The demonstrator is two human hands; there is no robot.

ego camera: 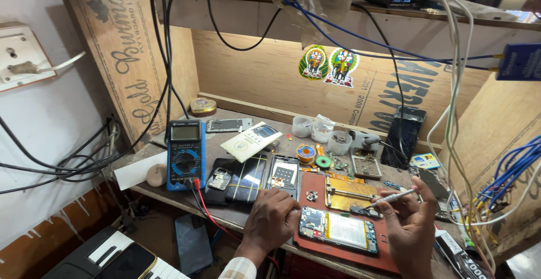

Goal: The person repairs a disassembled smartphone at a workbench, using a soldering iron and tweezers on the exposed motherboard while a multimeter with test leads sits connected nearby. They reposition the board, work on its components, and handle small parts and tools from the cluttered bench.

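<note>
At the far left of the wooden workbench (169, 191), a blue multimeter (185, 154) lies flat with red and black leads trailing off the front edge. Just right of it sit a black phone shell (221, 178), a dark panel (248, 177) and an empty phone frame (283, 173), side by side. Behind them lie a white card (251, 141), a small spool of solder wire (306, 153) and three white plastic cups (323, 128).

Next comes the left hand (272, 218), fingers curled and pressed down on the left end of an opened phone (338, 231), steadying it. That phone lies face down on a red mat (315, 191) near the front edge, its circuit board and pale battery exposed. A gold metal holder (350, 192) sits just behind it on the mat.

Furthest right, the right hand (410, 222) pinches a slim silver tool (389, 198), its tip pointing left and hovering above the phone's upper right corner, not clearly touching.

By the look of it, the work is at the probing or prying stage inside the phone. A next move would call for a steady left hand and a fine, light placement of the tool's tip.
</note>
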